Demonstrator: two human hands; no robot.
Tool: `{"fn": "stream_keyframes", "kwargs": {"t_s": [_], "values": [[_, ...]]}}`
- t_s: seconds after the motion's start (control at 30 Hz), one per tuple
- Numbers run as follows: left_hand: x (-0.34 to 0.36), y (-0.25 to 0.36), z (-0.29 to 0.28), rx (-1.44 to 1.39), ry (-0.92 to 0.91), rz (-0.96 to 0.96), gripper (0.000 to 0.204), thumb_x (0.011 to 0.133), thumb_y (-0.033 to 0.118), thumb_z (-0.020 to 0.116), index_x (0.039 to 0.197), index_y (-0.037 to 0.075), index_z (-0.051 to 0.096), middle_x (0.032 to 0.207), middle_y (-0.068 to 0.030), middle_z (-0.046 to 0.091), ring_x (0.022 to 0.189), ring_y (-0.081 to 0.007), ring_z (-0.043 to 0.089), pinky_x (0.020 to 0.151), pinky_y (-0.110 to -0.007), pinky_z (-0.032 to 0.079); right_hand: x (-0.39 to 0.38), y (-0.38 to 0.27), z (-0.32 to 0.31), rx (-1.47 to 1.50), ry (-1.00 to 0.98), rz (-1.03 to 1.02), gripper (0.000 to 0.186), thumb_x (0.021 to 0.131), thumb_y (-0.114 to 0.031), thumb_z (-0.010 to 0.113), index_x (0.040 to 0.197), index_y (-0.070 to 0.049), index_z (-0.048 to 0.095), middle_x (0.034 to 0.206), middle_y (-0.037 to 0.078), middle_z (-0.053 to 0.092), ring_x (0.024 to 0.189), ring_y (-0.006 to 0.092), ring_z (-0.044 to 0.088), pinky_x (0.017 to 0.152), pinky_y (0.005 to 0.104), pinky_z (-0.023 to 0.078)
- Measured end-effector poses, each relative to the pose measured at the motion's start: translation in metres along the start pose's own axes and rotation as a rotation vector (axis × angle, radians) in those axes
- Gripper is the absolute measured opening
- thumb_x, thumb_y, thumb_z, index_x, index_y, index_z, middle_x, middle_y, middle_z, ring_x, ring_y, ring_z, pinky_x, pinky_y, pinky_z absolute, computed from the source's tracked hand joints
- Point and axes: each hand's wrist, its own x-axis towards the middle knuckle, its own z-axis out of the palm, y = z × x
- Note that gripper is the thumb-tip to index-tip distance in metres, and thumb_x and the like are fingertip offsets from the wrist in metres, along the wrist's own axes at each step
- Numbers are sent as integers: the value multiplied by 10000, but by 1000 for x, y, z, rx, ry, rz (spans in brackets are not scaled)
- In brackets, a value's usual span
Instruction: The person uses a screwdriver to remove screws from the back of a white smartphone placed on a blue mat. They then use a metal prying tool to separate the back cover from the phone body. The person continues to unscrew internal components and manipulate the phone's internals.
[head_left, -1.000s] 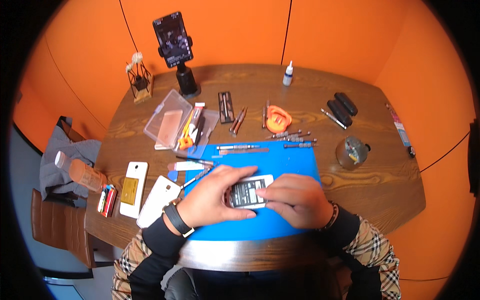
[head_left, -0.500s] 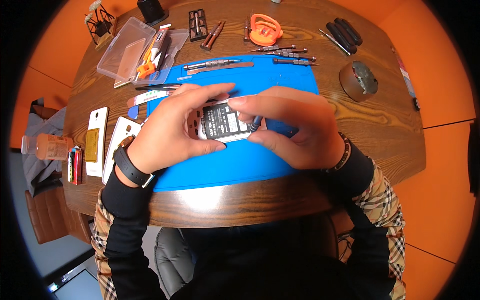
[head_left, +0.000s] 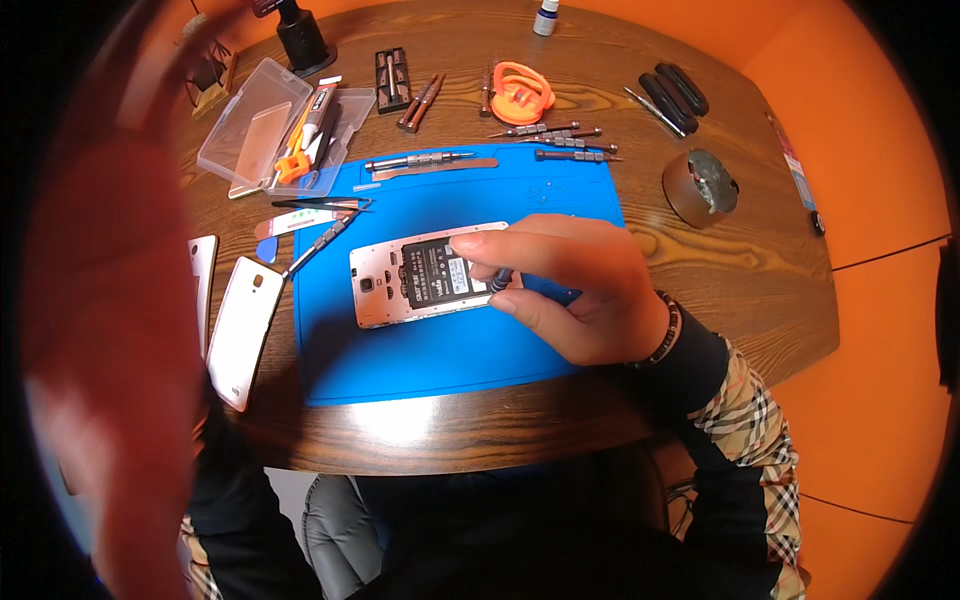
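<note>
A phone (head_left: 375, 305) with its back off lies over the blue mat (head_left: 430, 365), its dark battery (head_left: 424, 266) exposed. My right hand (head_left: 590, 290) is over the phone's right end, fingers curled. Between thumb and fingers it pinches a small dark-blue cylindrical tool (head_left: 501, 281), mostly hidden by the hand. My left hand (head_left: 115, 250) is raised close to the camera at the left, a reddish blur whose fingers I cannot read. A white phone back cover (head_left: 243, 330) rests on the table left of the mat.
Behind the mat are a clear plastic box (head_left: 248, 120) with tools, an orange suction cup (head_left: 522, 95) and several screwdrivers (head_left: 570, 145). A round brown container (head_left: 695, 190) stands at the right near black cases (head_left: 672, 100). One screwdriver (head_left: 322, 245) crosses the mat's left edge.
My left hand has let go of the phone and swung up and left toward the camera, blurring. The right hand keeps its pinch at the phone's right end.
</note>
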Motion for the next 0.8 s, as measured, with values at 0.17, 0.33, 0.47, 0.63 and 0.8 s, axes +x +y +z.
{"fn": "stream_keyframes", "kwargs": {"t_s": [0.17, 0.33, 0.47, 0.63, 0.8], "values": [[-9, 16, -27, 105, 54, -51, 1112, 830, 644, 892, 1661, 5, 522, 1637, -259, 595, 1526, -358, 579, 1285, -485, 413, 1, -2, 0, 35, 10, 5, 586, 919, 92, 770, 1471, -102, 754, 1082, 131, 797, 853, 304, 728, 758, 386, 585], [-24, 17, -29, 171, 40, -175, 1055, 837, 600, 875, 1640, 5, 538, 1620, -253, 608, 1512, -355, 588, 1278, -482, 421, -4, -1, -4, -150, -64, 35, 470, 889, 33, 824, 1351, -48, 788, 1050, 141, 807, 919, 339, 782, 793, 420, 614], [-43, 17, -25, 169, 28, -218, 1010, 843, 565, 861, 1624, 5, 550, 1606, -248, 617, 1500, -353, 596, 1272, -481, 429, -3, -3, -1, -40, -26, 34, 432, 961, -17, 769, 1382, -107, 804, 950, 109, 751, 775, 317, 716, 668, 432, 576], [-56, 7, -28, 149, 17, -281, 954, 850, 520, 845, 1603, 4, 566, 1588, -243, 630, 1486, -350, 606, 1264, -478, 438, 7, -11, -5, -60, -20, 108, 244, 900, 26, 837, 1133, -46, 833, 1011, 160, 804, 850, 327, 787, 736, 398, 635], [-58, 6, -29, 173, 32, -298, 899, 858, 476, 828, 1582, 4, 582, 1571, -237, 642, 1472, -347, 615, 1257, -476, 446, 9, -18, -2, -64, -10, 31, 219, 929, 43, 817, 1141, -9, 820, 1021, 180, 795, 911, 364, 785, 784, 424, 634]]}}
